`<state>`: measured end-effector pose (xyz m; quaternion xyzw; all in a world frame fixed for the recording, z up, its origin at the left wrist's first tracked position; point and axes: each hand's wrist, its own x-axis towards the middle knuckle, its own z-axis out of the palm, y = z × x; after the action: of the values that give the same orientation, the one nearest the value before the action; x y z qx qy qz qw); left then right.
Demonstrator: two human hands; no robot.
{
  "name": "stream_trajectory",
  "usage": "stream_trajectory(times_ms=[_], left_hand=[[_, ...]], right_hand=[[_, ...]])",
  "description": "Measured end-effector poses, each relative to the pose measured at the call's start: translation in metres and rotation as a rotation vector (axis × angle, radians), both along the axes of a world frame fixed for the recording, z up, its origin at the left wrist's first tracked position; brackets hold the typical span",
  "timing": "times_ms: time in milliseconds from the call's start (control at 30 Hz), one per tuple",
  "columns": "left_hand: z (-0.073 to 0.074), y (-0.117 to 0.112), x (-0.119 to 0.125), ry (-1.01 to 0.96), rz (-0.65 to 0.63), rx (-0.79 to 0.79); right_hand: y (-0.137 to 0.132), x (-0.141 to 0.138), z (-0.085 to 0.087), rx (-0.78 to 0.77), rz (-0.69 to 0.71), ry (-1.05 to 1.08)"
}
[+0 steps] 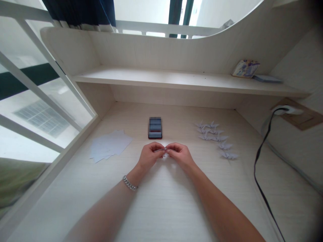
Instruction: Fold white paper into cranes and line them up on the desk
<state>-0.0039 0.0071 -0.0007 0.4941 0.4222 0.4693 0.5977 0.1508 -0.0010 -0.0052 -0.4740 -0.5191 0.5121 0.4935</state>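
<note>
Over the middle of the pale desk, my left hand (150,154) and my right hand (180,154) meet, fingertips almost touching. Both pinch a small folded piece of white paper (165,155), most of it hidden behind the fingers. Just beyond my left hand lies a phone (155,127) with its screen blurred. Several white paper cranes (214,131) sit in a loose group to the right of my right hand. On the left, flat sheets of white paper (111,145) are spread in an overlapping pile. A chain bracelet circles my left wrist.
A raised shelf (156,76) runs along the back, holding a colourful packet (245,68) and a flat bluish item (267,79) at its right. From a wall socket (290,110), a black cable (257,158) hangs down along the right side. White bars (37,79) line the left.
</note>
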Motion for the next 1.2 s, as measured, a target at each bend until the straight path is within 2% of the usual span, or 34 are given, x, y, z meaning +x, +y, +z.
stream_trajectory(times_ms=[333,1200], left_hand=[[-0.0003,0.0004,-0.0017,0.018,-0.048,-0.005],[-0.0019,0.0033,-0.0011,0.074,0.007,0.008]], right_hand=[[-0.0001,-0.0014,0.0018,-0.048,-0.008,-0.002],[-0.0023,-0.0068,-0.0009,-0.039,-0.039,0.033]])
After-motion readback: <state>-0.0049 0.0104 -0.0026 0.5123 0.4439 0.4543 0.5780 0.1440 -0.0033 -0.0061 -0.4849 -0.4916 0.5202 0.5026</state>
